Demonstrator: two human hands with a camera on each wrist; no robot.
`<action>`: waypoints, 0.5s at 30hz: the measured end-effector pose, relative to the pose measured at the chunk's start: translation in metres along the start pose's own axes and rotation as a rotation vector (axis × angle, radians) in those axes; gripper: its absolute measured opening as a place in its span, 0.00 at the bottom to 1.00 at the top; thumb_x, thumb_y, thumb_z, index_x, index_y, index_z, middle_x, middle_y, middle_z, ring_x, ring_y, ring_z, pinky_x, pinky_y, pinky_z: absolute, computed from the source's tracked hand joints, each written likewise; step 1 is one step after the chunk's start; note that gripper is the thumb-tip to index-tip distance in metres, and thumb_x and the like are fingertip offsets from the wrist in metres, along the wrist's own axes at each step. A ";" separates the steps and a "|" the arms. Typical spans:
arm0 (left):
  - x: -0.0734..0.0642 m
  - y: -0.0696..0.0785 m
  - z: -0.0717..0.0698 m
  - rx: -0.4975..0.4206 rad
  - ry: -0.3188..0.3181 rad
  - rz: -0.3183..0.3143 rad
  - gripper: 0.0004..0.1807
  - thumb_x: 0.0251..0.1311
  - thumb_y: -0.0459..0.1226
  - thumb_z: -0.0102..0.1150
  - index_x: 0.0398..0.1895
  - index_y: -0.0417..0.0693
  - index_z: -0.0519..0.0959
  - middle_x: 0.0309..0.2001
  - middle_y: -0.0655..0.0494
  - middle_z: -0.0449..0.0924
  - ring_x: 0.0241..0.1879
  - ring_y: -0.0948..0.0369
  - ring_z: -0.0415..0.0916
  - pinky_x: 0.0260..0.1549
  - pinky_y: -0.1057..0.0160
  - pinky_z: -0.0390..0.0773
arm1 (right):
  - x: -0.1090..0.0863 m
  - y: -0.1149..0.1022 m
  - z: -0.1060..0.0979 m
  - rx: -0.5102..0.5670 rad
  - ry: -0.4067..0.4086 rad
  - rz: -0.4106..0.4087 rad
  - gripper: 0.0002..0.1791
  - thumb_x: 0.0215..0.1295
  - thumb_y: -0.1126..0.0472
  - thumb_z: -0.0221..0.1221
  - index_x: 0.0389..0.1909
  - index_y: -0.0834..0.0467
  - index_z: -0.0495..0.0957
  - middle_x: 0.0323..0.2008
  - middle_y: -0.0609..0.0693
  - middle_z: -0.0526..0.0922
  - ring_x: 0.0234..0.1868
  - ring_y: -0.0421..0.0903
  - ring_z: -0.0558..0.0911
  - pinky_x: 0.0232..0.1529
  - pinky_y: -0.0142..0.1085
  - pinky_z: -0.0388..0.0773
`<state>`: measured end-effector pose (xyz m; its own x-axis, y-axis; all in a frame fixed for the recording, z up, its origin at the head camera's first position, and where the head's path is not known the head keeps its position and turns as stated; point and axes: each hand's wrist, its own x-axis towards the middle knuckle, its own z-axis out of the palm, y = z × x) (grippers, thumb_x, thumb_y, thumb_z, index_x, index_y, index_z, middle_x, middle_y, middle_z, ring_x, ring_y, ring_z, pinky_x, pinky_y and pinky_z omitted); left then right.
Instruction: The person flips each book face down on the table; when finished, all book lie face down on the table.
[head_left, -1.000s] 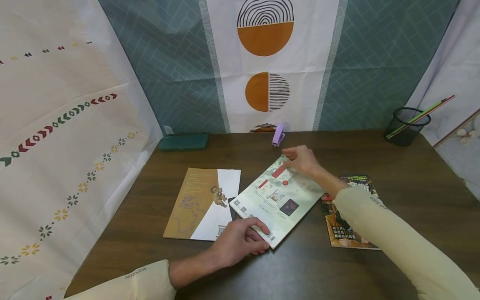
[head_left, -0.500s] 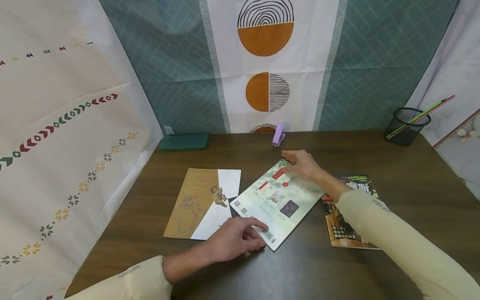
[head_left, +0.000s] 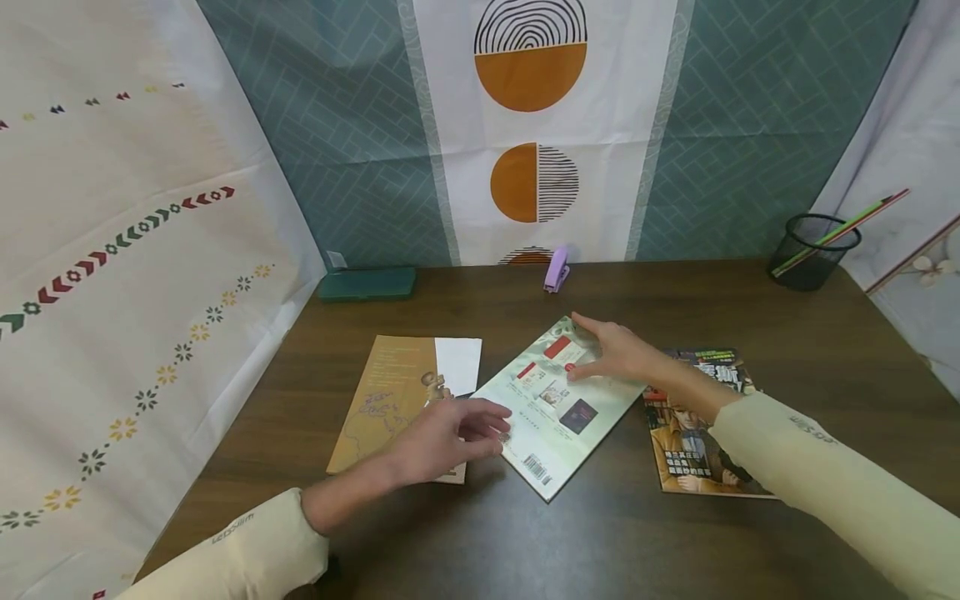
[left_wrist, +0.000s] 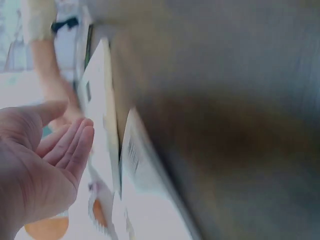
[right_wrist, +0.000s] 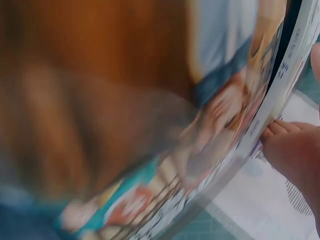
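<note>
A pale green magazine with a barcode lies slantwise mid-table. Over its upper part my right hand hovers or rests lightly, thumb and fingers spread; contact cannot be told. My left hand is beside the magazine's lower left edge, fingers loosely bent with nothing between them; in the left wrist view this hand appears apart from the magazines. Beneath it a brown and white book lies partly hidden. Under my right forearm lies a dark, colourful magazine, which fills much of the right wrist view, blurred.
At the back of the wooden table are a dark green flat case and a purple stapler. A black mesh cup holding pencils stands at the back right. Patterned cloths hang behind and at the sides.
My left hand has come off the green magazine's lower corner and moved left and up over the brown book. My right hand has let go of the top edge and shifted down and right.
</note>
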<state>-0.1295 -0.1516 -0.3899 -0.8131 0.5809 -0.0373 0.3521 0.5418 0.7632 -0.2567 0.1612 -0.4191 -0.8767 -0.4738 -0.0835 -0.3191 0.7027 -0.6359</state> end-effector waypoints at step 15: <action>0.016 -0.032 -0.040 0.137 -0.080 -0.069 0.61 0.59 0.42 0.81 0.88 0.49 0.49 0.86 0.54 0.49 0.82 0.51 0.53 0.73 0.44 0.66 | -0.046 0.015 -0.010 -0.019 -0.072 -0.134 0.74 0.48 0.42 0.83 0.83 0.71 0.47 0.82 0.70 0.52 0.80 0.70 0.56 0.74 0.64 0.61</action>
<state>-0.1722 -0.1840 -0.3885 -0.7997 0.5834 -0.1419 0.3612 0.6562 0.6625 -0.2252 0.1989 -0.4169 -0.7982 -0.5999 -0.0541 -0.4384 0.6403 -0.6308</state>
